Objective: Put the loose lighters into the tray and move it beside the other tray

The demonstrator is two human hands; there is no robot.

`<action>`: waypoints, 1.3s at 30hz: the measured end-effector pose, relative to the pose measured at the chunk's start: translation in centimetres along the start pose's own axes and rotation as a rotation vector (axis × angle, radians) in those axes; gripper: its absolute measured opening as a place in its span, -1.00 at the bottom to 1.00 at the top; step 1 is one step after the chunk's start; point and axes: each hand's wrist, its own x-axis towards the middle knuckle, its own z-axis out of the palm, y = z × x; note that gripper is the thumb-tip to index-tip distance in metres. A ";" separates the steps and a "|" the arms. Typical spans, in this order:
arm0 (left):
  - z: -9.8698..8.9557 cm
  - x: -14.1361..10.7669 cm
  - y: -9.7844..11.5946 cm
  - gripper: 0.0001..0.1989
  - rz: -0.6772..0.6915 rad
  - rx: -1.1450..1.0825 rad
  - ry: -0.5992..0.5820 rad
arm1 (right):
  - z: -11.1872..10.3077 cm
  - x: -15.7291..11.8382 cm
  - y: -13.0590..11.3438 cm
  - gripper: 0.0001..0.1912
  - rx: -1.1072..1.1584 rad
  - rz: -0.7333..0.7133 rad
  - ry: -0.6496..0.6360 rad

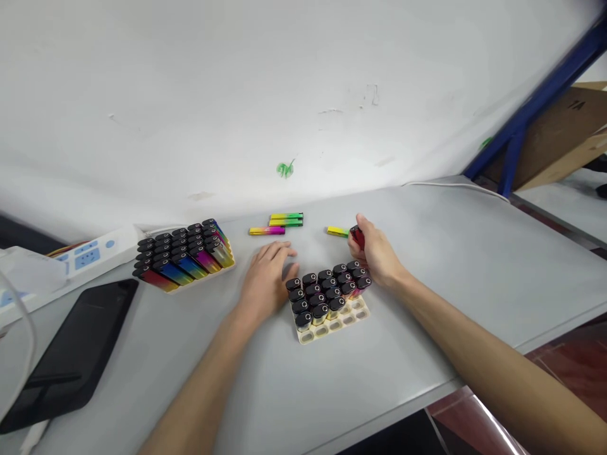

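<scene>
My right hand (pixel 378 256) is closed around a lighter (pixel 358 236) with a dark red and black part showing; the rest of it is hidden by the fingers. Just left of those fingers is a yellow-green lighter (pixel 336 232), its right end covered. My left hand (pixel 269 278) rests low over the table with its fingers stretched out, holding nothing I can see. Between my hands stands a cream tray (pixel 307 339) with holes. Black-topped lighters (pixel 326 291) stand upright in its back and left holes, while several holes along the front and right are bare.
A second tray (pixel 215 273) packed with multicoloured lighters stands at the left. Several loose lighters (pixel 286 219) lie near the wall. Further left are a white power strip (pixel 95 253), a black tablet-like device (pixel 76 347) and a white cable. Cardboard boxes (pixel 559 136) sit behind a blue frame at right.
</scene>
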 end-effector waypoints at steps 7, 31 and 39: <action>-0.1 0.0 0.0 -0.85 0.000 0.002 -0.013 | -0.1 -0.1 0.0 -0.45 -0.034 -0.053 -0.017; -0.2 0.1 0.1 -0.85 -0.009 -0.008 -0.016 | -5.5 -2.5 -4.8 -0.73 -0.205 -0.544 -0.020; -0.2 0.2 0.2 -0.86 -0.035 0.003 -0.026 | -4.2 -8.8 -4.1 -0.76 -0.483 -0.728 -0.194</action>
